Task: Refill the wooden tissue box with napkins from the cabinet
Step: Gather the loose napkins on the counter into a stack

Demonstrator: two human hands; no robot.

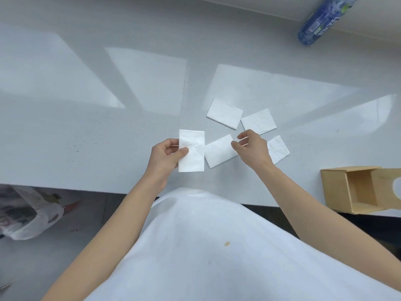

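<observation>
So we're standing at a pale grey counter [108, 137] looking straight down at both hands. Our left hand [166, 158] has a folded white napkin [192, 152] pinched between thumb and fingers, thumb pressed on top of it, held upright-ish just above the counter near the front edge. Our right hand [252, 148] is right at the right end of a second napkin [219, 151] that lies flat and tilted on the counter, just right of the held one. Its thumb and fingertips are curled in close at that napkin's edge, but we can't tell whether they've actually closed on it or are just touching it.

Three more napkins sit on the counter around that hand: one further back [224, 112], one just to its right and a bit nearer [258, 121], and one partly hidden behind the right hand [280, 148]. None of them overlap as far as we can see.

The wooden box [351, 190] is off to the right at the near edge of the counter, lying on its side with the open end facing us, nothing inside it. Well apart from the napkins.

Far right corner there's a blue plastic bottle [321, 20] against the wall. Down on the floor at left, a white plastic bag [28, 211].
</observation>
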